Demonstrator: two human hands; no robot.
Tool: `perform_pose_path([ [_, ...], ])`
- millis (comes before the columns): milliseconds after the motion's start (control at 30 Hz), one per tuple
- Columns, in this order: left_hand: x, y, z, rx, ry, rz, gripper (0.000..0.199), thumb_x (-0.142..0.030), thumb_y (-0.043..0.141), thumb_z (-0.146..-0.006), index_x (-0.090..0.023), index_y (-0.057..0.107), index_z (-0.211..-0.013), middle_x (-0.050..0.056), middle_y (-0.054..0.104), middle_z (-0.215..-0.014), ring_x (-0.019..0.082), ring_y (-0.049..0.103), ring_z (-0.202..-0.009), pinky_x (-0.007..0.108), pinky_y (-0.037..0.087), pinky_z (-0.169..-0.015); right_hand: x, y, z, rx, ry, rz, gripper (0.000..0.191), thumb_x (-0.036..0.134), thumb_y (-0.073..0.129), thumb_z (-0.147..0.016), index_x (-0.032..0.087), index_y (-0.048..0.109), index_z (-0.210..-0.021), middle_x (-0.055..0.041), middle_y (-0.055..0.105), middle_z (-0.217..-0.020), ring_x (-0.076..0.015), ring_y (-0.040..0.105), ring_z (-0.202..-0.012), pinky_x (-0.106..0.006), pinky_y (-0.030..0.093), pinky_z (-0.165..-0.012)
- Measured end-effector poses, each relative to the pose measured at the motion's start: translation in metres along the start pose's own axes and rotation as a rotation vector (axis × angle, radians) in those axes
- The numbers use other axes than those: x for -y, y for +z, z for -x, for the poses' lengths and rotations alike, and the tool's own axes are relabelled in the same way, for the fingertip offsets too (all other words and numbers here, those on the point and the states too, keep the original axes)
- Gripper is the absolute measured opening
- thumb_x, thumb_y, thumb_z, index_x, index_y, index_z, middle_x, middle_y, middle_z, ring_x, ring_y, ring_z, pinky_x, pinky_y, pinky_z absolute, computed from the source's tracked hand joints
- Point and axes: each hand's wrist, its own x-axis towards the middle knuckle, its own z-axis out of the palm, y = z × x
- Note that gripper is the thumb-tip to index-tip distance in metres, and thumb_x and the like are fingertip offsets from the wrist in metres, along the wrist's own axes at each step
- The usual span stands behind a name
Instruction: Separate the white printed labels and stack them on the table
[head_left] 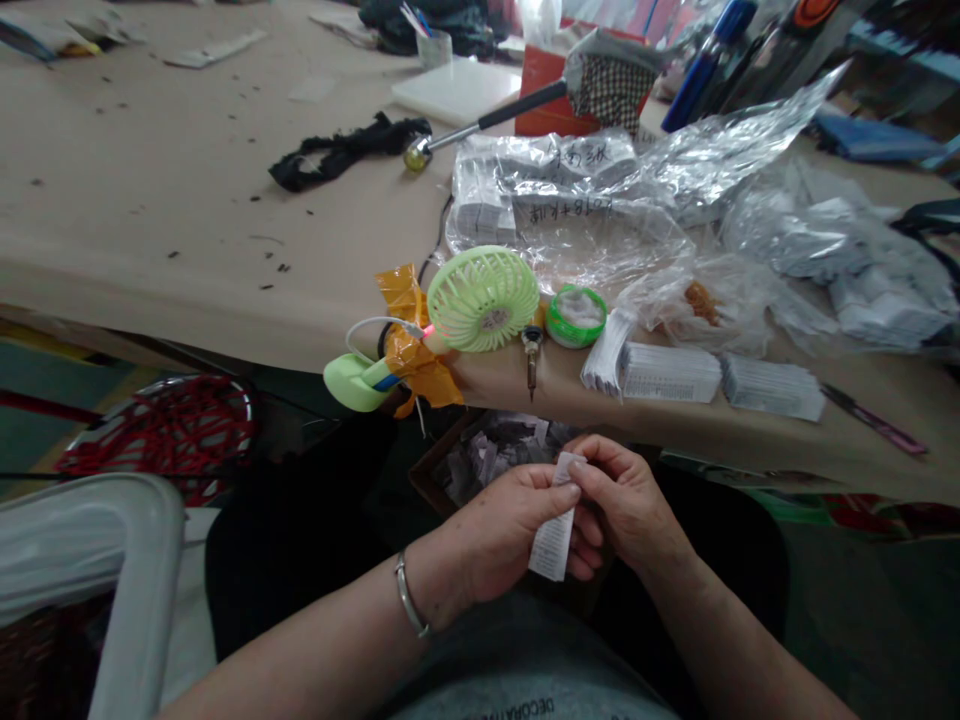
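Note:
A narrow white printed label is held between both hands above my lap. My left hand pinches it under the thumb, with the fingers curled behind. At its upper end, the thumb and fingers of my right hand close on the same label. Whether it is one label or a few layers I cannot tell. Just beyond the hands, below the table edge, a box holds many loose paper strips. Stacks of similar labels lie along the table's front edge, to the right.
A green fan is taped to the table edge, beside a pointed metal tool and a green round tub. Clear plastic bags cover the middle. Tweezers lie right. A grey plastic bin stands at my left.

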Motion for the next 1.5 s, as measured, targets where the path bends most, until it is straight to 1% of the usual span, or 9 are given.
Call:
perform_pose_path([
  [133, -0.002, -0.006, 0.002, 0.037, -0.026, -0.016, 0.022, -0.036, 0.062, -0.081, -0.014, 0.058, -0.079, -0.001, 0.057, -0.058, 0.011, 0.058, -0.048, 0.021, 0.048, -0.048, 0.0, -0.003, -0.001, 0.054, 0.015, 0.001, 0.013, 0.032, 0.069, -0.077, 0.021, 0.064, -0.081, 0.0048, 0.058, -0.069, -0.0047, 0.048, -0.054, -0.015, 0.042, -0.052],
  [267, -0.004, -0.008, 0.006, 0.189, -0.066, 0.0, 0.027, -0.04, 0.065, -0.078, -0.014, 0.061, -0.086, -0.002, 0.056, -0.06, 0.011, 0.059, -0.051, 0.022, 0.048, -0.049, 0.007, -0.01, -0.005, 0.359, 0.125, -0.182, 0.044, 0.039, 0.076, -0.065, 0.026, 0.065, -0.106, -0.0025, 0.065, -0.101, -0.0149, 0.065, -0.08, -0.027, 0.054, -0.071],
  [367, -0.003, -0.007, 0.008, 0.262, -0.093, 0.001, 0.026, -0.039, 0.064, -0.08, -0.014, 0.062, -0.087, -0.001, 0.056, -0.062, 0.013, 0.062, -0.055, 0.023, 0.051, -0.051, 0.009, -0.014, -0.01, 0.567, 0.122, -0.25, 0.046, 0.039, 0.082, -0.057, 0.023, 0.07, -0.098, -0.0074, 0.06, -0.122, -0.0253, 0.061, -0.109, -0.038, 0.051, -0.089],
  [533, -0.001, -0.003, 0.008, 0.267, -0.102, -0.037, 0.028, -0.039, 0.064, -0.08, -0.012, 0.061, -0.086, 0.0, 0.057, -0.062, 0.013, 0.062, -0.054, 0.024, 0.052, -0.05, 0.0, -0.016, -0.016, 0.667, 0.171, -0.348, 0.033, 0.032, 0.085, -0.053, 0.021, 0.071, -0.081, -0.0073, 0.059, -0.124, -0.0276, 0.057, -0.115, -0.041, 0.047, -0.095],
  [700, 0.001, -0.004, 0.006, 0.237, -0.106, -0.003, 0.026, -0.038, 0.063, -0.08, -0.013, 0.059, -0.086, 0.0, 0.057, -0.062, 0.013, 0.062, -0.054, 0.023, 0.052, -0.05, -0.009, -0.014, -0.017, 0.648, 0.139, -0.429, 0.025, 0.035, 0.079, -0.062, 0.021, 0.07, -0.081, -0.0062, 0.061, -0.12, -0.0246, 0.06, -0.11, -0.041, 0.043, -0.099],
  [800, 0.002, -0.006, 0.004, 0.225, -0.084, 0.03, 0.024, -0.036, 0.063, -0.08, -0.013, 0.057, -0.081, -0.001, 0.055, -0.061, 0.012, 0.06, -0.052, 0.022, 0.05, -0.049, -0.006, -0.014, -0.014, 0.582, 0.096, -0.289, 0.039, 0.039, 0.076, -0.065, 0.024, 0.069, -0.099, -0.0065, 0.063, -0.12, -0.0255, 0.06, -0.109, -0.042, 0.046, -0.097],
  [1000, -0.003, -0.008, 0.004, 0.093, -0.039, 0.045, 0.021, -0.034, 0.06, -0.084, -0.015, 0.055, -0.077, -0.002, 0.053, -0.06, 0.01, 0.058, -0.049, 0.02, 0.049, -0.049, 0.009, -0.015, 0.0, 0.129, -0.404, 0.447, 0.038, 0.029, 0.06, -0.084, 0.027, 0.057, -0.122, -0.0069, 0.059, -0.123, -0.0229, 0.055, -0.116, -0.04, 0.043, -0.101],
  [1133, -0.004, -0.008, 0.004, 0.047, -0.012, 0.014, 0.02, -0.033, 0.059, -0.084, -0.015, 0.054, -0.078, -0.003, 0.053, -0.059, 0.009, 0.057, -0.048, 0.019, 0.048, -0.047, 0.015, -0.012, 0.003, 0.091, -0.63, 0.799, 0.033, 0.025, 0.054, -0.089, 0.022, 0.056, -0.122, -0.0099, 0.059, -0.121, -0.022, 0.055, -0.114, -0.038, 0.045, -0.098],
  [1500, -0.008, -0.01, 0.005, -0.004, -0.001, -0.025, 0.023, -0.037, 0.062, -0.081, -0.016, 0.053, -0.079, -0.004, 0.053, -0.058, 0.009, 0.056, -0.047, 0.019, 0.046, -0.046, 0.013, -0.005, -0.001, 0.113, -0.541, 0.743, 0.035, 0.027, 0.052, -0.09, 0.025, 0.055, -0.125, -0.008, 0.063, -0.115, -0.0229, 0.059, -0.107, -0.038, 0.047, -0.094],
])
